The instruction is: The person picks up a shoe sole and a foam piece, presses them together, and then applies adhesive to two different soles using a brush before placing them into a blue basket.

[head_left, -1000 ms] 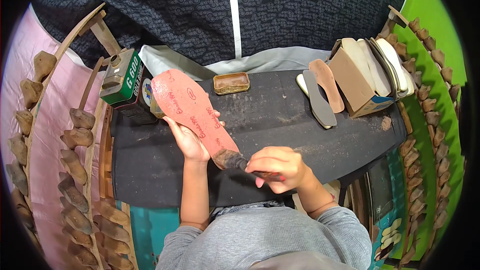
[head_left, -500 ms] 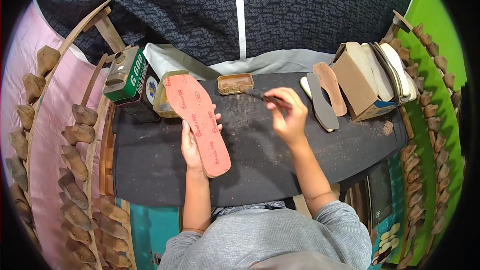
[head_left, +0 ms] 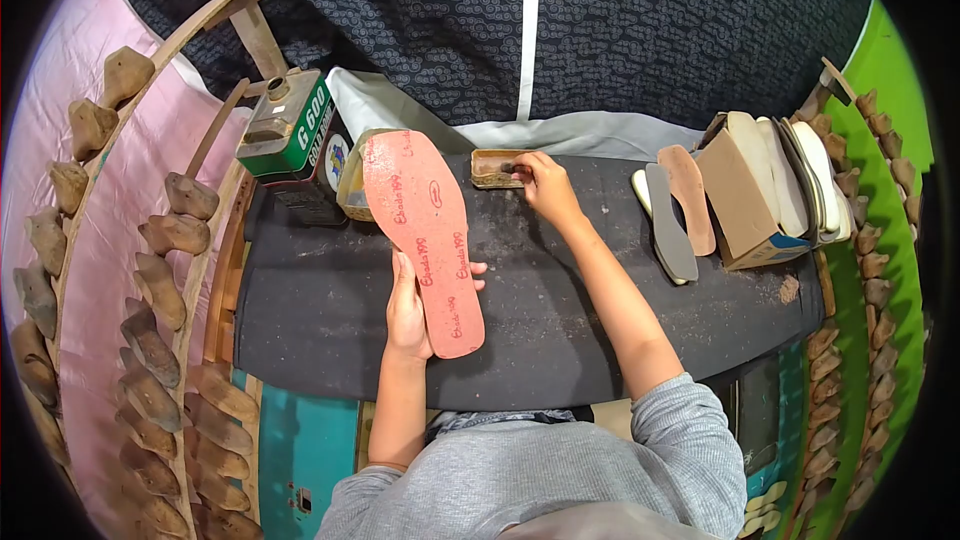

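A pink insole [head_left: 432, 250] with red printed lettering is held upright over the black table by my left hand [head_left: 408, 312], its thumb on the near side and fingers behind. My right hand [head_left: 548, 190] reaches to a small rectangular tray [head_left: 482, 178] at the table's far edge, its fingers closed round a dark tool, mostly hidden, at the tray's right end. Behind the insole's upper left edge stands a yellowish container [head_left: 353, 190].
A green and white can [head_left: 290, 130] stands at the back left. Grey and brown insoles [head_left: 670, 230] lie near a cardboard box [head_left: 745, 195] full of soles at the right. Racks of wooden shoe lasts [head_left: 150, 340] flank both sides of the black table [head_left: 330, 310].
My right hand has moved left and away from me, bringing the dark tool to the tray. The insole is still in my left hand. The whole view has shifted a little.
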`<action>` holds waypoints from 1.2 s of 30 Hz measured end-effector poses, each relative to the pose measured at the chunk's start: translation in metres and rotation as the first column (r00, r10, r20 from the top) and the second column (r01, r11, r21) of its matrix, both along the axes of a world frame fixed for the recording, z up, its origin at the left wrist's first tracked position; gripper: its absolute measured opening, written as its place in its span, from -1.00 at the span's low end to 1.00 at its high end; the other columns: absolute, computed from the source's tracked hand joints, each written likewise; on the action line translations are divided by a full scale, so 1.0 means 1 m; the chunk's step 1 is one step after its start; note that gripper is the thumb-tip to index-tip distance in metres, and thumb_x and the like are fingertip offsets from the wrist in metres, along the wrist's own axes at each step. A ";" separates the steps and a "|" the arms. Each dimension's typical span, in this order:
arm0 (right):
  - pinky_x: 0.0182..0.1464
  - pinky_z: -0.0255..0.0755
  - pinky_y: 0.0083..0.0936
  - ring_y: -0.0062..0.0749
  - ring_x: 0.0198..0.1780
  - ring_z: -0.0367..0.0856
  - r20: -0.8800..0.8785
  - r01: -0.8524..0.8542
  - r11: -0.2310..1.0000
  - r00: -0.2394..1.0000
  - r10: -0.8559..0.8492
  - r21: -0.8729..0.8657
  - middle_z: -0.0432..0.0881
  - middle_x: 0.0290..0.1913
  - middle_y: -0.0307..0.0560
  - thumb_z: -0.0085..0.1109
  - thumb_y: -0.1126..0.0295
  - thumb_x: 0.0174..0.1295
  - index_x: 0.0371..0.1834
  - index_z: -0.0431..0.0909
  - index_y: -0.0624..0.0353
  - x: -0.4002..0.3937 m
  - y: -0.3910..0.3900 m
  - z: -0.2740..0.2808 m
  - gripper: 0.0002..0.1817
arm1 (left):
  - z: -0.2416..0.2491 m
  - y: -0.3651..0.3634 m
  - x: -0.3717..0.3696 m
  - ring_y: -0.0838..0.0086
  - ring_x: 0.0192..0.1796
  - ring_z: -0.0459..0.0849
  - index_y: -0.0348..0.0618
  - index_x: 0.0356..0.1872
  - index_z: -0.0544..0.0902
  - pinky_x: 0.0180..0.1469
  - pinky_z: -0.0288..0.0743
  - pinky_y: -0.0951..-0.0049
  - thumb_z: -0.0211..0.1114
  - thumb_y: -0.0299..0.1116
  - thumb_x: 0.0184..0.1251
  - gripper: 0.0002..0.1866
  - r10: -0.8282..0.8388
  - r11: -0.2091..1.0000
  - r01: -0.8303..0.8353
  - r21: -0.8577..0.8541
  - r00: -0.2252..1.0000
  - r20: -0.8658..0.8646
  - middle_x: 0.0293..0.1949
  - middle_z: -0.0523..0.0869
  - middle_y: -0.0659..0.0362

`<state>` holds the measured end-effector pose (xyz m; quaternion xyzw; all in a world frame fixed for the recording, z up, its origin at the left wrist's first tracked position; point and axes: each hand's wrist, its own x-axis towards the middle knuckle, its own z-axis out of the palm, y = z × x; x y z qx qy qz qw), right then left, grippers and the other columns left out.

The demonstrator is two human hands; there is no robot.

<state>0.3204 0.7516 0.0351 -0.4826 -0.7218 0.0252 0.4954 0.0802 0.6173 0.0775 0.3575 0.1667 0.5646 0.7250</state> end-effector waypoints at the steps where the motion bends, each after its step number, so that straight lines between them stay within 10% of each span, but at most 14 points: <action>1: -0.23 0.51 -0.30 -0.05 -0.27 0.63 0.000 0.011 1.000 1.000 -0.011 -0.012 0.60 -0.24 0.02 0.20 0.62 0.07 -0.27 0.55 0.22 0.000 0.001 -0.001 -0.84 | -0.001 0.000 -0.002 0.11 0.00 0.65 -0.10 0.38 0.12 -0.04 0.66 0.16 -0.39 0.04 0.55 -0.43 -0.020 1.000 0.020 -0.004 0.999 0.034 0.24 0.41 -0.05; 18: -0.30 0.60 -0.56 -0.38 -0.30 0.68 -0.337 -0.065 0.987 0.935 0.112 0.148 0.61 -0.21 -0.03 0.08 0.84 -0.02 -0.17 0.60 0.26 -0.026 -0.101 0.065 -0.64 | 0.006 0.014 0.001 0.28 -0.02 0.64 -0.20 0.31 0.29 -0.05 0.66 0.25 -0.37 0.18 0.50 -0.31 0.110 0.994 -0.107 -0.033 0.987 0.117 0.18 0.51 0.02; 22: -0.32 0.59 -0.45 -0.27 -0.28 0.67 -0.120 -0.186 0.939 0.966 0.228 0.288 0.67 -0.30 -0.03 0.20 0.79 -0.29 -0.25 0.66 0.21 -0.044 -0.164 0.090 -0.57 | -0.003 0.024 0.006 0.32 -0.04 0.64 -0.20 0.27 0.35 -0.03 0.64 0.29 -0.35 0.19 0.50 -0.31 0.102 0.987 -0.081 -0.136 0.983 0.155 0.12 0.56 0.00; 36: -0.33 0.59 -0.44 -0.25 -0.31 0.68 0.097 -0.559 0.806 0.829 0.551 0.196 0.64 -0.27 -0.07 0.43 0.42 -0.19 -0.27 0.63 0.26 -0.048 -0.200 0.095 -0.65 | 0.018 0.029 0.019 0.34 -0.13 0.64 -0.25 0.24 0.35 -0.07 0.62 0.31 -0.35 0.17 0.51 -0.32 0.168 0.984 -0.160 -0.071 0.980 0.109 0.04 0.57 0.00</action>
